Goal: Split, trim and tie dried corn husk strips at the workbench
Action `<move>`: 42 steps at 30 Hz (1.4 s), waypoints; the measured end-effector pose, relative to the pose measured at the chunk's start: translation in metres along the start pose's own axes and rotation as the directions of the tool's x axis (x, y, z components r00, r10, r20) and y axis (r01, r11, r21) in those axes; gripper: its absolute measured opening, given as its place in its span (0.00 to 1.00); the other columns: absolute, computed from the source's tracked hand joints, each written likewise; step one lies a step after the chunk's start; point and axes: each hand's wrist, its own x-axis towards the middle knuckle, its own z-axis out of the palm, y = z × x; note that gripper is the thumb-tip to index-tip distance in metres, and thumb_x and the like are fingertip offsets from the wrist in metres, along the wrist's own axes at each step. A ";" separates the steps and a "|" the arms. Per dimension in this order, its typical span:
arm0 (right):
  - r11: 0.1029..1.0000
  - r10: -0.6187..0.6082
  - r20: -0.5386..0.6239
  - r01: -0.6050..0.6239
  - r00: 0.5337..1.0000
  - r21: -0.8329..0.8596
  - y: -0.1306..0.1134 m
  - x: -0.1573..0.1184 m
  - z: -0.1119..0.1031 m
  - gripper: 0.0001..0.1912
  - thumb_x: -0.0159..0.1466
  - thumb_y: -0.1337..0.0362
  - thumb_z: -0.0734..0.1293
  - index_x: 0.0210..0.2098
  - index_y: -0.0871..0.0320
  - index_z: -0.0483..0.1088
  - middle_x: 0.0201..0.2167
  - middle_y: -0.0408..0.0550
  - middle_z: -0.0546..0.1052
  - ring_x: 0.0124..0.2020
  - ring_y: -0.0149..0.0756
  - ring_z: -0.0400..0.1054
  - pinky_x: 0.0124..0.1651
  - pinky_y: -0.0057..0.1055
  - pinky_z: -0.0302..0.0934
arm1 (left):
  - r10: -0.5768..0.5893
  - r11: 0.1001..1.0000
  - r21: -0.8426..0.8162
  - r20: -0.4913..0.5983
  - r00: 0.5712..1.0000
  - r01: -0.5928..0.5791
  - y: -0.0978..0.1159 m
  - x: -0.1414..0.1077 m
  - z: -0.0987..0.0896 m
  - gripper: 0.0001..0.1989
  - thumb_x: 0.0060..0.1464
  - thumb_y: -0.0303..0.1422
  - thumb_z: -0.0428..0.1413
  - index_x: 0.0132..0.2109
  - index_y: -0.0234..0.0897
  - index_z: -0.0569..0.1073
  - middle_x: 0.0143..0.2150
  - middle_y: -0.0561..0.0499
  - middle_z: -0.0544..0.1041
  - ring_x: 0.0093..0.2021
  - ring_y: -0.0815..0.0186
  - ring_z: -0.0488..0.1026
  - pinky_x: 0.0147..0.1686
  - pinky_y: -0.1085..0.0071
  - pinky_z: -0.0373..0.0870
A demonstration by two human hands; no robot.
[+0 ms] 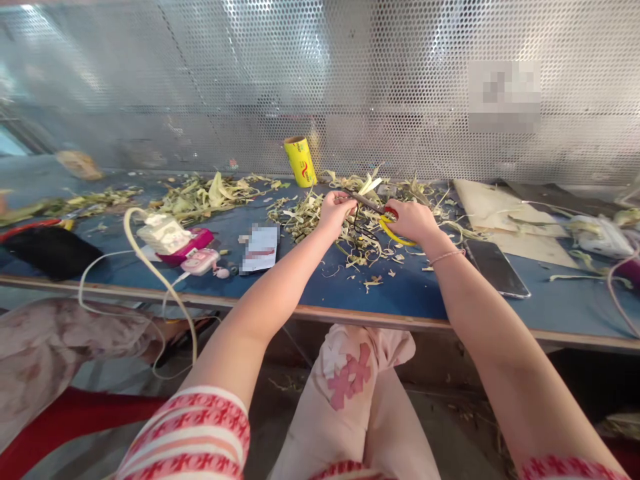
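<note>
My right hand (413, 220) is wrapped round scissors (394, 233) with yellow-and-red handles. Their dark blades point left, to the fingers of my left hand (337, 213). That hand is closed in a pinch on a pale green leafy piece (369, 185), which sticks up beyond the blades; its gripped end is partly hidden. A thin black cord (361, 230) hangs below the left fingers. Under both hands spreads a heap of dry leaf scraps (305, 217), with small trimmings on the blue table (325, 287).
A yellow tube (301, 163) stands behind the heap, against a perforated metal screen (225, 87). Phones (261, 250) (496, 268) lie either side. Left are a magenta-and-white charger (175, 241), cables, a black pouch (55, 250) and more leaves (200, 197). Cardboard (505, 213) lies right.
</note>
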 end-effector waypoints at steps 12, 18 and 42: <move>0.989 0.039 -0.057 -0.030 0.998 0.143 0.003 0.002 0.008 0.25 0.63 0.47 0.58 0.50 0.56 0.67 0.38 0.52 0.78 0.39 0.46 0.72 0.37 0.33 0.60 | -0.026 0.998 0.048 -0.043 0.999 0.028 0.006 0.003 -0.001 0.09 0.44 0.23 0.58 0.34 0.35 0.66 0.28 0.56 0.73 0.26 0.74 0.70 0.33 0.74 0.69; 0.992 -0.035 0.034 0.030 0.999 0.125 0.005 0.000 0.007 0.29 0.62 0.43 0.58 0.52 0.58 0.65 0.49 0.57 0.75 0.45 0.48 0.71 0.42 0.36 0.62 | 0.181 0.941 0.304 -0.086 0.980 -0.147 0.008 0.020 -0.016 0.09 0.43 0.18 0.53 0.32 0.35 0.68 0.30 0.53 0.74 0.33 0.71 0.73 0.40 0.72 0.70; 0.993 0.032 0.194 -0.053 0.980 0.101 -0.015 -0.003 -0.003 0.29 0.62 0.42 0.57 0.46 0.59 0.72 0.45 0.59 0.77 0.44 0.48 0.72 0.43 0.37 0.64 | 0.453 0.329 0.764 0.388 0.803 -0.555 0.019 0.013 -0.030 0.11 0.54 0.21 0.50 0.41 0.38 0.73 0.41 0.47 0.79 0.43 0.64 0.76 0.49 0.65 0.69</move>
